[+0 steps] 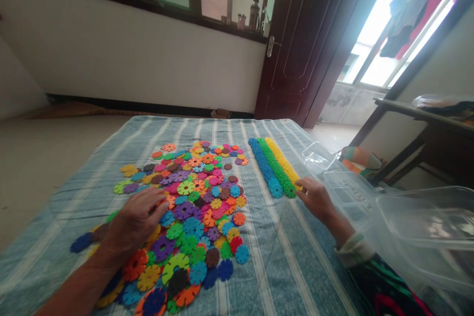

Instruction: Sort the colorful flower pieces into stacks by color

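Note:
A heap of flat notched plastic flower discs (192, 227) in many colours spreads over the cloth. My left hand (138, 215) lies over the heap's left side, fingers bent and drawn together near an orange disc; whether it grips one is hidden. Right of the heap, overlapping discs form a blue row (265, 170), a green row (276, 168) and a yellow row (283, 160), side by side. My right hand (314, 198) is at the near end of the yellow row, thumb and fingers pinched on a yellow disc (299, 188).
A striped blue-grey cloth (292, 266) covers the surface. Clear plastic boxes (418, 217) stand along its right side, beside a smaller clear container (318, 155). Behind are a dark red door (292, 49) and a ledge with a thermos (255, 14).

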A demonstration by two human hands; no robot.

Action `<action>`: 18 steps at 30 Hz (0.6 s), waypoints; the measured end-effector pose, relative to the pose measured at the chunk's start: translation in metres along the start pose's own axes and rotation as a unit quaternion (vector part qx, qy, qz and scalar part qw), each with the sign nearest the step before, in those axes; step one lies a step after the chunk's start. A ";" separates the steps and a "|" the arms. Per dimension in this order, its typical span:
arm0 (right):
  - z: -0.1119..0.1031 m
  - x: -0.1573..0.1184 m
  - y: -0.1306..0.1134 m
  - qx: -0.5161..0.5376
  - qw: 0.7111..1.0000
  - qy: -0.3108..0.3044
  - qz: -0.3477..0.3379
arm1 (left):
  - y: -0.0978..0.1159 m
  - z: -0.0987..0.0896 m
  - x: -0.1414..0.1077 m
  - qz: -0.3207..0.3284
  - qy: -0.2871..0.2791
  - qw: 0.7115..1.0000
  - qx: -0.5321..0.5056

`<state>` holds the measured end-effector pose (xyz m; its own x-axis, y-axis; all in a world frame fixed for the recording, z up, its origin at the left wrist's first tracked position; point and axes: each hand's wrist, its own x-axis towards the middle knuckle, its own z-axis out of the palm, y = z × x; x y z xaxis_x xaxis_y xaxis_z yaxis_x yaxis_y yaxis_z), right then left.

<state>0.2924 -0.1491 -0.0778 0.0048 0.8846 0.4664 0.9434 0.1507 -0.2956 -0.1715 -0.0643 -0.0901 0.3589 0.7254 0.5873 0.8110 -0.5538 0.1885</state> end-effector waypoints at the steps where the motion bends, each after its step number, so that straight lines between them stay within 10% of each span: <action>1: 0.002 -0.003 -0.001 -0.016 1.000 -0.003 0.001 | 0.000 0.000 0.000 -0.001 -0.002 1.000 -0.002; 18: 0.022 -0.032 -0.010 -0.087 0.991 0.035 -0.094 | 0.020 -0.017 -0.009 -0.047 0.015 0.999 0.016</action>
<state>0.2757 -0.1691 -0.1087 -0.1591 0.8149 0.5574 0.9726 0.2262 -0.0531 -0.1660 -0.0891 -0.0788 0.2669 0.7611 0.5911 0.8547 -0.4703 0.2197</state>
